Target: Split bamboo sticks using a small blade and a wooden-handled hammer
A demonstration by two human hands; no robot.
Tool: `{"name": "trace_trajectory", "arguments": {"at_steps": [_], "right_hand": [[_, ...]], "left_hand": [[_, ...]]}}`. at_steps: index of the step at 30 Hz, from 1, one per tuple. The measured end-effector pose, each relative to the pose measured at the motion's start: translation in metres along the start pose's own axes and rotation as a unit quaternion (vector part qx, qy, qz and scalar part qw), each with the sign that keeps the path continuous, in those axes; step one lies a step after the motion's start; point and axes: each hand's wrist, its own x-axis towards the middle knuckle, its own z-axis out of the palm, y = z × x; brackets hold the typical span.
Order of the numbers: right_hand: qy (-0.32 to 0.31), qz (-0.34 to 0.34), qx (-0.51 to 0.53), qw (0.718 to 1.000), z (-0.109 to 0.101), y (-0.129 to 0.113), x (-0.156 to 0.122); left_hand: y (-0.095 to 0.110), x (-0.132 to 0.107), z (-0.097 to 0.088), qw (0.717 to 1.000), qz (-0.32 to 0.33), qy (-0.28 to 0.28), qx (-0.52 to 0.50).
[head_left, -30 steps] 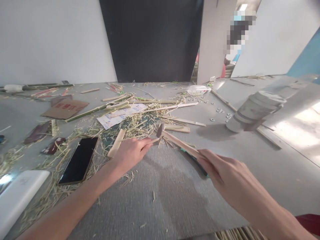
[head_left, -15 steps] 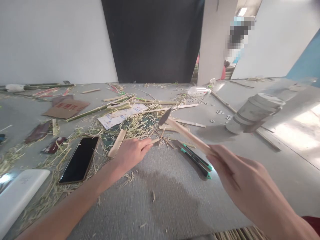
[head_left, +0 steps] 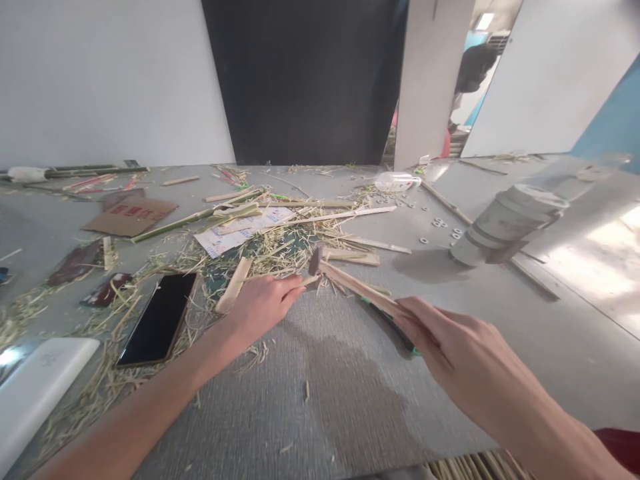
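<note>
My right hand point(head_left: 460, 353) is wrapped round the wooden handle of a small hammer point(head_left: 357, 285). Its dark metal head is down at the tip of a thin bamboo strip point(head_left: 309, 281), though I cannot tell whether they touch. That strip is pinched between thumb and forefinger of my left hand point(head_left: 263, 303), low over the table. A cluster of split slivers point(head_left: 327, 285) lies just beyond the tip. Beneath the hammer handle and right hand, a black and green utility knife point(head_left: 390, 327) is partly hidden.
Bamboo shavings point(head_left: 285, 250) and strips litter the grey table point(head_left: 280, 413). A phone point(head_left: 159, 320) and a white case point(head_left: 45, 400) lie left. On the right stand a pale cylindrical container point(head_left: 505, 223) and several small rings point(head_left: 440, 223). A clear bottle point(head_left: 397, 181) lies farther back.
The hammer has come down and to the left, its head now at the strip's tip. My right hand moved left with it, covering more of the knife. My left hand stays put.
</note>
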Motion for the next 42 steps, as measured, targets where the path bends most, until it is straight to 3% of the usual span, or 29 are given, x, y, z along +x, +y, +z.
{"name": "trace_trajectory", "arguments": {"at_steps": [5,7,11,18,25,32,36,38,42], "right_hand": [[0.117,-0.004,0.017,0.993,-0.019,-0.012,0.003],[0.1,-0.002,-0.001,0.995,-0.015,-0.01,0.002],[0.004,0.002,-0.035,0.999,-0.001,-0.002,-0.003],[0.111,-0.002,0.005,0.994,-0.011,-0.013,-0.001],[0.034,0.003,-0.014,0.999,0.009,0.004,0.0],[0.092,0.017,0.0,0.996,-0.006,-0.005,-0.001],[-0.006,0.018,-0.019,1.0,0.011,0.003,-0.003],[-0.025,0.021,-0.018,0.999,0.012,0.004,-0.002],[0.073,0.023,0.001,0.997,-0.007,-0.006,0.0]], "left_hand": [[0.0,0.0,0.0,1.0,0.006,-0.004,0.023],[0.0,0.0,0.0,1.0,0.006,0.004,0.018],[0.0,-0.001,0.0,1.0,0.01,0.012,-0.001],[0.0,0.0,0.0,1.0,-0.002,-0.001,0.014],[-0.001,0.0,0.001,1.0,0.004,0.005,0.022],[0.0,-0.001,0.0,1.0,0.008,0.008,0.02],[-0.001,-0.001,0.0,1.0,0.01,0.01,-0.003],[0.0,-0.001,-0.001,1.0,0.008,0.003,-0.003],[0.002,0.0,-0.003,1.0,0.001,-0.011,0.026]]}}
